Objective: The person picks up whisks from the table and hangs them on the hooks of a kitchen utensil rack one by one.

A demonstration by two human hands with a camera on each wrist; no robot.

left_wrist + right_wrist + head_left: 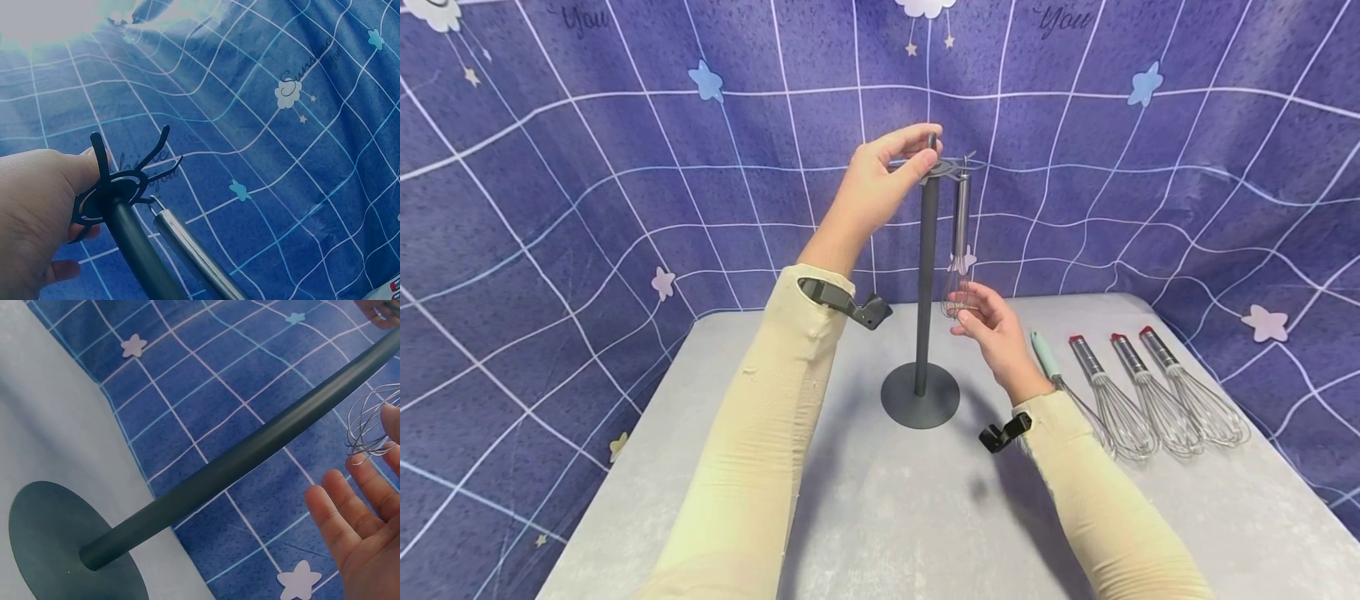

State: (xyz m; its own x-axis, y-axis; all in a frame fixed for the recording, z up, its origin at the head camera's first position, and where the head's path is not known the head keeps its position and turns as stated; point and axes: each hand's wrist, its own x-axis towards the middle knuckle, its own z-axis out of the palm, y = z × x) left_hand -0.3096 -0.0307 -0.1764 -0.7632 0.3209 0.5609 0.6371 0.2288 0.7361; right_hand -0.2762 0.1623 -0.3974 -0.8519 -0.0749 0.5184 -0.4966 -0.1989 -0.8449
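A dark grey utensil stand (928,283) with a round base and a ring of upturned hooks (140,177) stands upright on the table. My left hand (880,177) pinches one hook at its top, thumb in front and fingers behind. From a hook on the right side hangs a small metal whisk (961,217), handle up and wires down. Near its wires is my right hand (997,333), fingers loosely spread, thumb and fingertips around the lower end. In the right wrist view the fingertips (357,459) lie at the whisk wires (369,428); firm contact is not clear.
On the table's right side lie several more whisks: one with a mint green handle (1045,354), the others with metal handles and red ends (1090,358). A blue grid-patterned curtain (760,133) hangs behind the grey table (700,467).
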